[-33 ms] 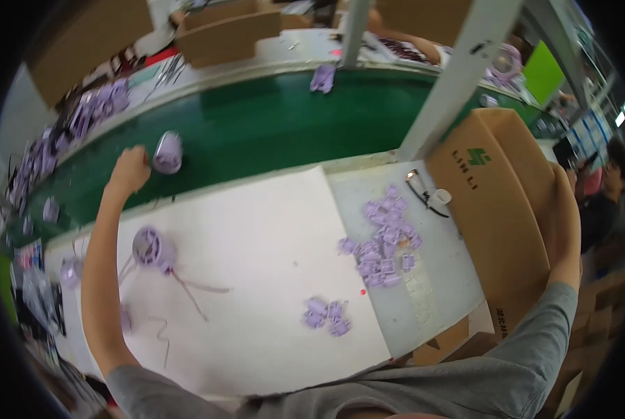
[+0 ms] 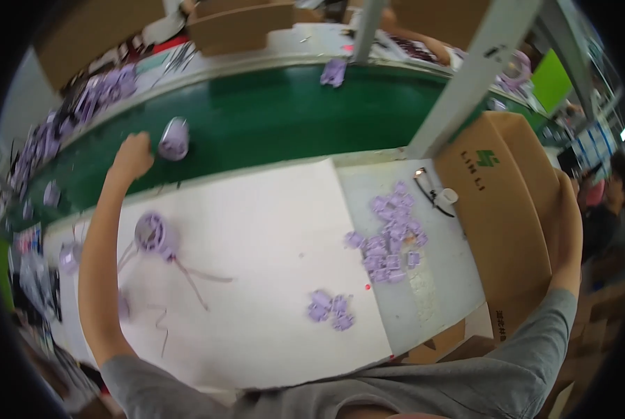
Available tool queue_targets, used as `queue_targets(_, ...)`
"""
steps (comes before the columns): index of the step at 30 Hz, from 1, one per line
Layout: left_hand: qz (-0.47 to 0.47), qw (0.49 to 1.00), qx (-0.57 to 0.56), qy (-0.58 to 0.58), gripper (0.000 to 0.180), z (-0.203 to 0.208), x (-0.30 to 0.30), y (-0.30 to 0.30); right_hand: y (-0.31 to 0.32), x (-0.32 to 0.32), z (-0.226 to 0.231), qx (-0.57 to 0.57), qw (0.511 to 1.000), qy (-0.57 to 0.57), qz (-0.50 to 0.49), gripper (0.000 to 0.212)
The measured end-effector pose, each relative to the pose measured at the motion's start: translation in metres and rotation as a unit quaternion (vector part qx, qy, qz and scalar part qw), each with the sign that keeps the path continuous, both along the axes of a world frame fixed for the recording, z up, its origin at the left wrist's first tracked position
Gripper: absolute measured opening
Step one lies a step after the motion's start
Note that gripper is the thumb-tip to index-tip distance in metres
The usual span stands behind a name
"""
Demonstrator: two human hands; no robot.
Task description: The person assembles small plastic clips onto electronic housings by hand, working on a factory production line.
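Note:
My left hand (image 2: 135,155) reaches over the near edge of the green conveyor belt (image 2: 256,112). Its fingers are curled closed, and anything inside them is hidden. Just right of it, with a small gap, a light purple cylindrical housing (image 2: 175,138) rests on the belt. On my right, my forearm (image 2: 569,237) runs up along the far side of a tall brown cardboard box (image 2: 497,209); the box's flap and side hide the fingers of my right hand. A round purple motor housing (image 2: 155,234) with trailing wires sits on the white board (image 2: 256,230) below my left hand.
Several small purple plastic parts (image 2: 330,311) lie on the board, with a larger pile (image 2: 393,234) right of it. A white cap (image 2: 449,196) and black cable are near the box. A grey post (image 2: 466,77) rises beyond. Another person's arm (image 2: 421,43) shows across the belt.
The whole view has shifted slightly, so everything sits a little higher in the picture. My hands and the parts keep about the same places relative to one another.

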State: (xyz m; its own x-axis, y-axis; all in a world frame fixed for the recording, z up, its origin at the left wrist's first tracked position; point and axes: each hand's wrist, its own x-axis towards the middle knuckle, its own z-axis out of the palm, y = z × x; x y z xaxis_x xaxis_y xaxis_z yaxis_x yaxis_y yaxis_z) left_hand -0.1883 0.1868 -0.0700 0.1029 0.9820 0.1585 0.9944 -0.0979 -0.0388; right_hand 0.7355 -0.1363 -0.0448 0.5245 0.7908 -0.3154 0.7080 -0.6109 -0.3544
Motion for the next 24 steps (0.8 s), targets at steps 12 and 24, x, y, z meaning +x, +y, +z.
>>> queue_targets(12,-0.050,0.979,-0.011,-0.197,0.023,0.047,-0.034,-0.024,0.188,-0.047,0.121,0.151,0.978,0.001,0.147,0.054)
queue_targets(24,-0.223,0.806,0.028,-0.548,0.020,0.095,0.051,-0.091,0.168,-0.276,0.159,0.280,0.888,-0.214,0.297,0.042)
